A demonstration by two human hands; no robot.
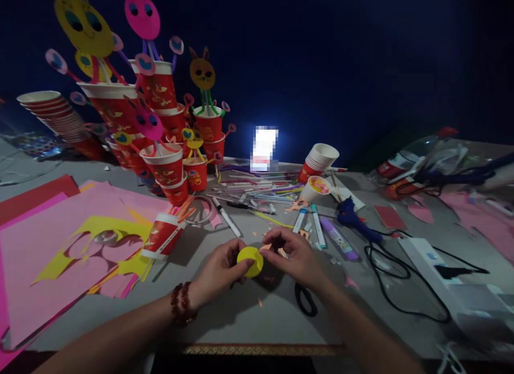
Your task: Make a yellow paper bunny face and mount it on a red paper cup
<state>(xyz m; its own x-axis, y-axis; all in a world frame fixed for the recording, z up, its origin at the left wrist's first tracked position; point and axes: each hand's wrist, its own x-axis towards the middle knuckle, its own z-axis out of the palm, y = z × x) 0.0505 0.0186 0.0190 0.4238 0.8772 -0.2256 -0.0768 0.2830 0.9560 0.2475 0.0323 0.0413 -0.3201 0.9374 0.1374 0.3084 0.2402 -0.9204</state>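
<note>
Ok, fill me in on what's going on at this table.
A person's left hand holds a yellow disc, thumb on top. The right hand is at its right edge; whether it grips anything is unclear. A yellow sheet with round holes lies on pink paper to the left. Behind, red cups carry animal faces.

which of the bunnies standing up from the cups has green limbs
The orange-faced bunny, at the right end of the group; no green shows on the others' visible limbs.
</note>
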